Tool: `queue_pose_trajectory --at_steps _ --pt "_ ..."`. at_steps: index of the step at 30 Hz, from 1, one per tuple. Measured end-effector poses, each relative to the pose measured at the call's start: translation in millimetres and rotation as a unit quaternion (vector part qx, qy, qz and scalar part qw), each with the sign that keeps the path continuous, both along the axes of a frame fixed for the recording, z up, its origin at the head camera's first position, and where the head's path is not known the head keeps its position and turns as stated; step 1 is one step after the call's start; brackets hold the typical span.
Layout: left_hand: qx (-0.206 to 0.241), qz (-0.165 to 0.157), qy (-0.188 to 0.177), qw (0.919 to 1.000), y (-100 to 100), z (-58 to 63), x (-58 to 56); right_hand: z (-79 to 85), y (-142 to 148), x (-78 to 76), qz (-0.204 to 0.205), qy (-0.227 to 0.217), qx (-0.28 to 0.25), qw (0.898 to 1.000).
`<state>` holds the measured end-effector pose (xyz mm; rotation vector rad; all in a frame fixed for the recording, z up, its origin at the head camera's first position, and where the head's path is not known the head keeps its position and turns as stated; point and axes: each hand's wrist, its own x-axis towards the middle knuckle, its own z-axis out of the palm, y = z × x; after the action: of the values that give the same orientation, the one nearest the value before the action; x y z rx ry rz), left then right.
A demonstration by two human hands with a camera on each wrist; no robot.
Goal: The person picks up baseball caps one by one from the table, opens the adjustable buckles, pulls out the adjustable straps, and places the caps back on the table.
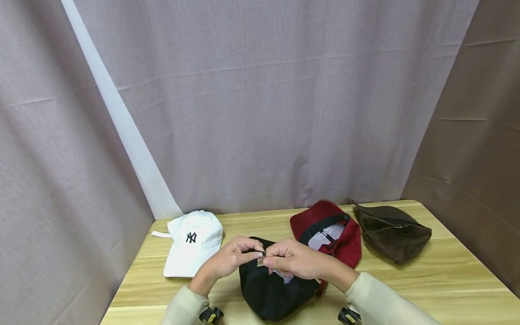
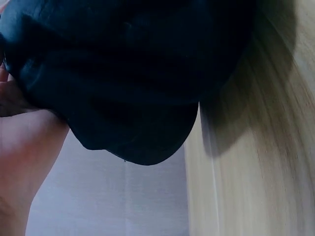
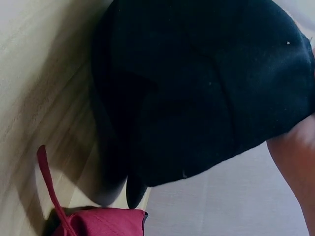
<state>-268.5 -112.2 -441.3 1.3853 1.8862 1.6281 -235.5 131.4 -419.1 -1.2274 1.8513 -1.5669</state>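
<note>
A black cap (image 1: 270, 295) stands at the front middle of the table, its crown toward me and a pale patch showing inside. My left hand (image 1: 231, 258) pinches the edge of its strap between thumb and fingers. Close beside it, my right hand (image 1: 302, 261) pinches a small shiny piece (image 1: 261, 261), apparently the strap's buckle. The fingertips of both hands nearly meet. In the left wrist view, dark cap fabric (image 2: 128, 73) covers most of the left fingers. Fabric of the cap (image 3: 206, 93) also hides the right fingertips in the right wrist view.
To the left, a white cap (image 1: 199, 232) with a black logo sits on the wooden table (image 1: 140, 282). Behind my right hand lies a dark red cap (image 1: 351, 243), its inside showing. A dark brown hat (image 1: 396, 239) rests at the right. Grey curtain (image 1: 260, 113) hangs behind.
</note>
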Motion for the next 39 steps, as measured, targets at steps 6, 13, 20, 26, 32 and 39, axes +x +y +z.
queue_pose_trajectory --at_steps 6,13,20,26,32,39 --pt "0.01 0.008 -0.019 0.9997 -2 1.2 1.9 -3.3 2 -2.4 0.031 -0.007 -0.019 0.999" --pt "-0.009 0.021 -0.012 0.9997 -1 2.3 3.8 -2.8 6 0.3 0.025 -0.009 -0.005 1.0" --pt "-0.034 0.044 -0.017 0.9983 2 3.8 4.3 1.1 5 5.4 -0.034 0.048 0.021 0.998" --pt "-0.033 0.04 -0.016 0.9985 5 3.4 4.7 9.9 0 13.2 -0.129 0.097 0.101 0.982" --pt "-0.009 0.042 -0.014 0.999 4 1.8 6.7 11.3 -5 16.6 -0.156 0.077 0.118 0.978" --pt "-0.019 0.049 -0.007 0.9986 6 3.0 7.4 8.3 -4 14.2 -0.14 0.077 0.084 0.984"
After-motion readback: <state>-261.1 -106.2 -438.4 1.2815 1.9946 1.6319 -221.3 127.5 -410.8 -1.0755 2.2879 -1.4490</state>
